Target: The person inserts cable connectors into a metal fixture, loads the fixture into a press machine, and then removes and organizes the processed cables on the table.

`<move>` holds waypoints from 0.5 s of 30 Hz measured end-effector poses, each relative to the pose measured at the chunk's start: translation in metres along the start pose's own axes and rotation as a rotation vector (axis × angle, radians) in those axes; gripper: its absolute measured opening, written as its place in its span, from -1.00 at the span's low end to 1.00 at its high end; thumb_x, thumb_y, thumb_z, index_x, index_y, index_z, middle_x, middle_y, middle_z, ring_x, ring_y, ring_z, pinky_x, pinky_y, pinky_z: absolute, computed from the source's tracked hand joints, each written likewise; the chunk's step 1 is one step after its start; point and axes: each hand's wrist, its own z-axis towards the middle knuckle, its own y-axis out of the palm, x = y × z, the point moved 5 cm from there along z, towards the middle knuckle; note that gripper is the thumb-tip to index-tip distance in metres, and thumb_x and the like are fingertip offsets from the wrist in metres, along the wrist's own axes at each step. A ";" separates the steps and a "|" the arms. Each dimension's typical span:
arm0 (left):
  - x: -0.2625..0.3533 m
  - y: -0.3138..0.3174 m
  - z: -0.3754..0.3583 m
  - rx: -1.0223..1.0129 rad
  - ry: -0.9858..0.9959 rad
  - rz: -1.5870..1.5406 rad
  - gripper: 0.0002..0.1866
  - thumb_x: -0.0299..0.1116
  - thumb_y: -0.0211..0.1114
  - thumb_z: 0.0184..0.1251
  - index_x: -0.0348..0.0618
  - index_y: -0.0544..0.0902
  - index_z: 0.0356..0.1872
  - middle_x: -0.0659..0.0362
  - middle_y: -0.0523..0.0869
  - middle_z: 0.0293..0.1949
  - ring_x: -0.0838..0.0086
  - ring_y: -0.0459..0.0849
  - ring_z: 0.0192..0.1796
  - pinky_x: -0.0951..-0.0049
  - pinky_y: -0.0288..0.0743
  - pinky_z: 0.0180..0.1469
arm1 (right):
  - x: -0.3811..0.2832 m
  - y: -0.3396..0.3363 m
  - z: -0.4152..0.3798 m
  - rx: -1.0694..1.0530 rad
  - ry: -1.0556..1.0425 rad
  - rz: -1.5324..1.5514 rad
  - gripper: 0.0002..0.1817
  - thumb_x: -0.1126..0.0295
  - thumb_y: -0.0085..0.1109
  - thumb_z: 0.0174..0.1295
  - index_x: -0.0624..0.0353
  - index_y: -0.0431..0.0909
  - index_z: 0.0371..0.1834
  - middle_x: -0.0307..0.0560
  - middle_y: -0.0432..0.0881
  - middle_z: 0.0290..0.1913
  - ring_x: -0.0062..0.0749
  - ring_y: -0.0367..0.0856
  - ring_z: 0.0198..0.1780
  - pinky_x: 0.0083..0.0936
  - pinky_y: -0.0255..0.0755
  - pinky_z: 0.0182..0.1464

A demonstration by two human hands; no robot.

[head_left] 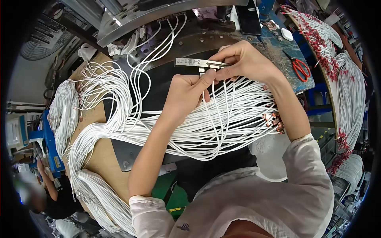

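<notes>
A small metal bar (190,62) stamped "JL-U352-2" is held up over the bundle of white cables (198,123). Fingers and thumb of my right hand (250,61) close around the bar's right end. My left hand (184,93) pinches a white cable (207,107) just below the bar, where a small metal connector (202,70) shows at its lower edge. More white cables (227,103) hang down from the bar near my right fingers. My fingertips partly hide the connectors there. Copper-coloured ends (274,120) of the bundle lie under my right forearm.
Behind my hands stands a metal press (158,20) with several cables hanging from it. Red-handled pliers (300,69), a phone (250,20) and a white case (286,34) are on the blue bench (278,51). Red-tipped cable bundles (349,95) lie at right. Another person (47,190) is at left.
</notes>
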 end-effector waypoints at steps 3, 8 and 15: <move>-0.006 -0.002 0.002 -0.024 -0.016 -0.007 -0.39 0.08 0.32 0.46 -0.32 0.69 -0.60 0.32 0.46 -0.77 0.74 0.22 -0.72 0.61 -0.01 -0.65 | -0.001 0.000 -0.001 -0.022 0.010 -0.010 -0.62 0.66 0.52 0.02 0.36 0.75 -0.03 -0.24 0.66 -0.29 -0.61 0.71 -0.33 -0.68 0.50 -0.40; 0.001 -0.013 -0.001 -0.015 -0.016 0.101 -0.33 0.17 0.24 0.48 -0.36 0.75 -0.51 0.19 0.58 -0.72 0.67 0.36 -0.71 0.60 0.14 -0.62 | -0.003 0.003 0.003 -0.089 0.045 -0.039 -0.66 0.61 0.52 0.06 0.27 0.78 -0.05 -0.24 0.68 -0.33 -0.65 0.58 -0.46 -0.62 0.45 -0.45; 0.061 -0.033 0.009 0.512 0.990 1.174 -0.83 -0.28 0.40 0.31 -0.15 0.81 -0.24 0.11 0.76 -0.39 0.29 0.68 -0.32 0.30 0.48 -0.21 | -0.005 -0.013 0.058 -0.015 -0.563 -0.838 -0.55 0.27 0.45 0.18 0.05 0.71 0.17 0.10 0.60 0.24 -0.02 0.58 0.14 -0.26 0.42 0.29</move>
